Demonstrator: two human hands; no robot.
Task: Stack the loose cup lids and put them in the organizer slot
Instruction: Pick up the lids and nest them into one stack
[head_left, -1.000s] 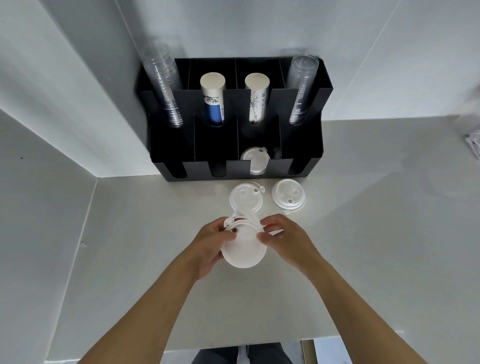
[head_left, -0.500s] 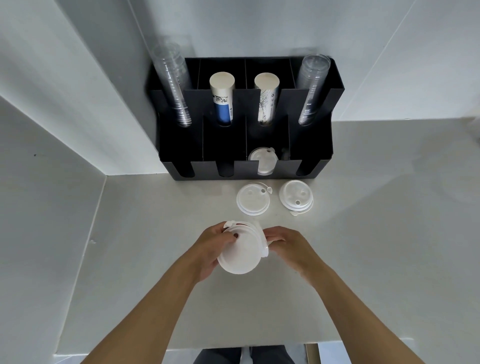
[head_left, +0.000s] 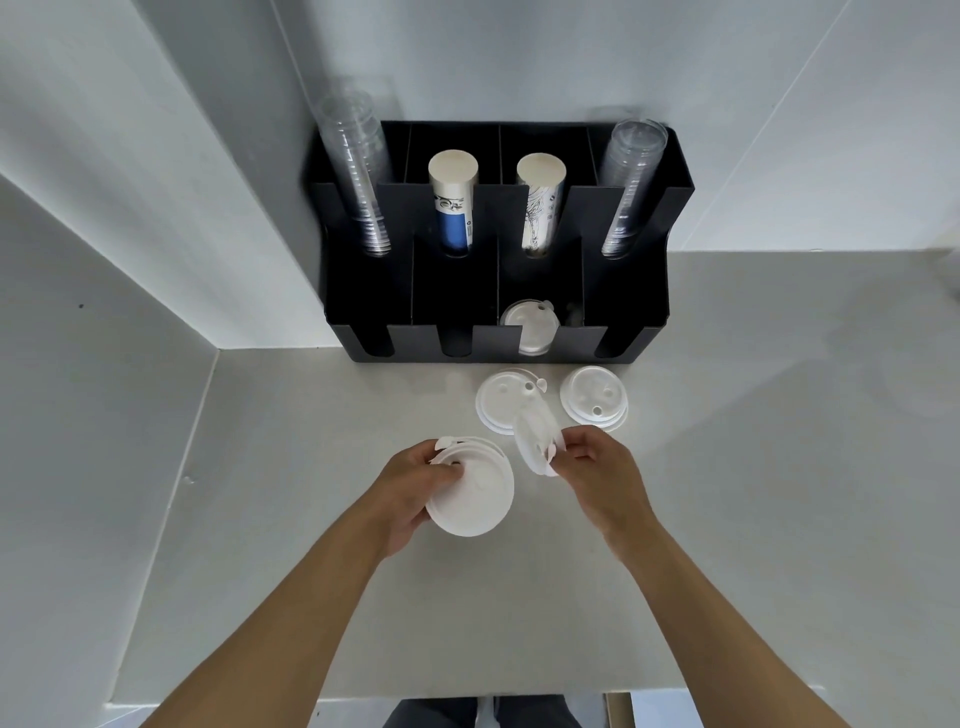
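Two hands hold lids above the desk (head_left: 260, 519): left hand (head_left: 410, 488) grips a stack (head_left: 470, 496), right hand (head_left: 592, 467) pinches one lid (head_left: 535, 441). Some lids (head_left: 530, 332) already sit in the organizer (head_left: 623, 291). Two piles (head_left: 501, 402) still lie loose just before it.

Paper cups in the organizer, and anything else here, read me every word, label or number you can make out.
No text is readable.
Blue-banded paper cup stack: dark print above the blue band, too blurred to read.
Second paper cup stack: line drawing only, no legible words.
Lids and black organizer: no markings visible.

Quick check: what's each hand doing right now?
Left hand: closed on a lid stack.
Right hand: pinching a single lid, tilted on edge.
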